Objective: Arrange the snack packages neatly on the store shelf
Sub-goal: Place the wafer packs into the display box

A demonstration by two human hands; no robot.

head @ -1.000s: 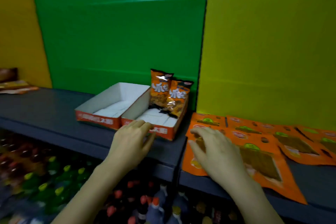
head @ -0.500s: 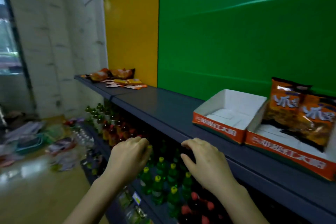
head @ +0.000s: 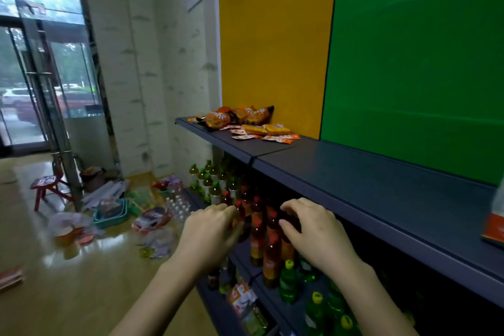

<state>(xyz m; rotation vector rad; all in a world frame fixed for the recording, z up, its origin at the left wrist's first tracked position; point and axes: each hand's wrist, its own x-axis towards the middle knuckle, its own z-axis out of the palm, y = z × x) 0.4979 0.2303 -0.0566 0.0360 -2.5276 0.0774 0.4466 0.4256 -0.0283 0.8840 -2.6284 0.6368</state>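
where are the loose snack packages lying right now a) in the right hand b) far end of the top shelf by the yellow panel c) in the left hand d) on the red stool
b: the snack packages lie heaped at the far end of the shelf by the yellow panel; left hand and right hand hold nothing.

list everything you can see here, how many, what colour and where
top shelf: one, dark grey, runs left to right
snack packages: heap, count unclear, orange, far left end of that shelf
small sachets: several, orange and yellow, flat in front of the heap
display box: one, orange and white, on the shelf, cut by right edge
yellow panel: one, behind the heap
green panel: one, right of it
drink bottles: many, amber and green, lower shelves
stool: one, red, floor left
basket: one, teal, floor
left hand: loosely curled, holds nothing
right hand: likewise
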